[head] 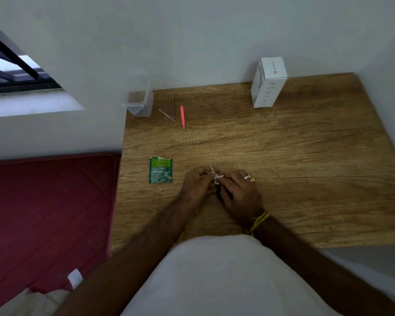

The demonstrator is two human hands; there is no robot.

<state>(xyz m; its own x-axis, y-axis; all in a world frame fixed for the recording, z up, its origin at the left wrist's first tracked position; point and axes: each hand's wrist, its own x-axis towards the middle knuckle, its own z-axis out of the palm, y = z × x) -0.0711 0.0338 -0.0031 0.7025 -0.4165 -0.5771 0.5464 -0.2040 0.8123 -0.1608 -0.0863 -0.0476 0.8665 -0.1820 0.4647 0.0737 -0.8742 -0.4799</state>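
Observation:
Both hands meet over the near middle of the wooden table [283,156]. My left hand [195,182] and my right hand [240,192] pinch a small white folded piece [217,177] between their fingertips; most of it is hidden by the fingers. Something dark [219,192] shows under my right hand's palm, and I cannot tell what it is. My right hand wears rings, and a yellow thread is tied round that wrist. A torn-open green sachet [161,170] lies flat on the table, left of my hands.
At the back left stand a clear plastic container [140,103], metal tweezers [172,107], a thin metal tool [167,115] and a pink tool [182,117]. A white box [268,82] stands upright against the wall. A red mattress [48,213] lies left of the table.

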